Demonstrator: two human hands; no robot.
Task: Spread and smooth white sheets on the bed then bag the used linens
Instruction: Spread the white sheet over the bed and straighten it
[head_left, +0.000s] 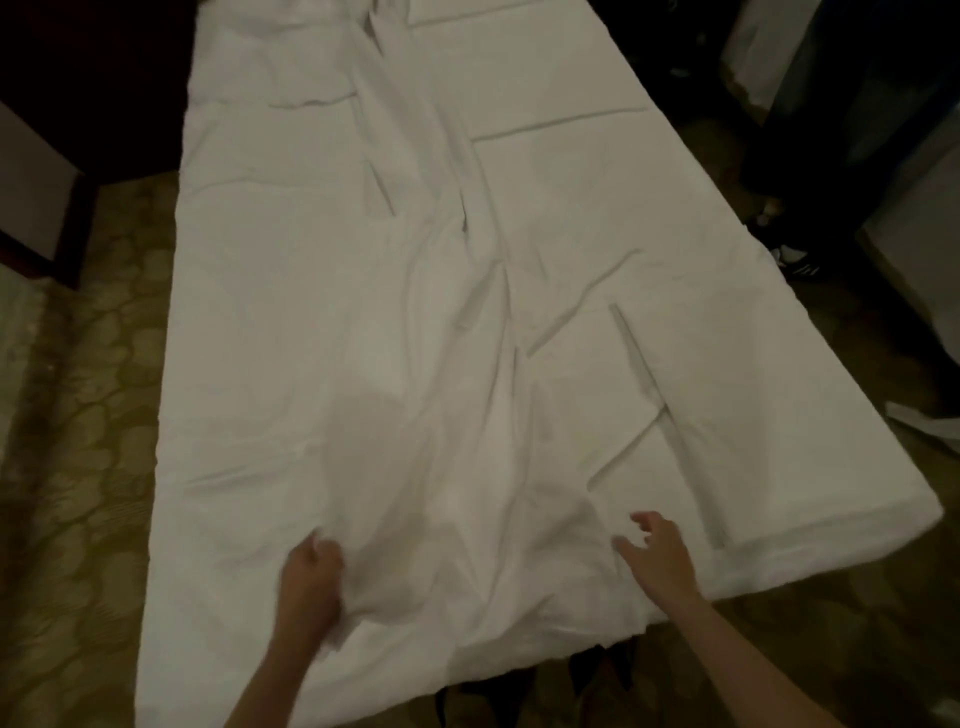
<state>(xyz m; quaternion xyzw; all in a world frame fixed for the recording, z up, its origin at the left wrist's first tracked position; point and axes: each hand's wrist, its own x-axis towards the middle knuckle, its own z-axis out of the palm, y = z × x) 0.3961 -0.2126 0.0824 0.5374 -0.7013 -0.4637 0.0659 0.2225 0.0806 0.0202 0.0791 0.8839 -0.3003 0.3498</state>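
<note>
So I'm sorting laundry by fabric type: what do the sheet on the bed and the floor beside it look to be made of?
The sheet looks like thin woven cloth, probably cotton or a cotton blend, with a matte white finish: it creases sharply and bunches softly where the left hand grips it. The floor looks like carpet, dull, with a tan rounded pattern; the blur leaves its pile uncertain.

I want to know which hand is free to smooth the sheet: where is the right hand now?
In the head view the right hand is at lower right, fingers spread over the white sheet near the bed's foot edge.
</note>
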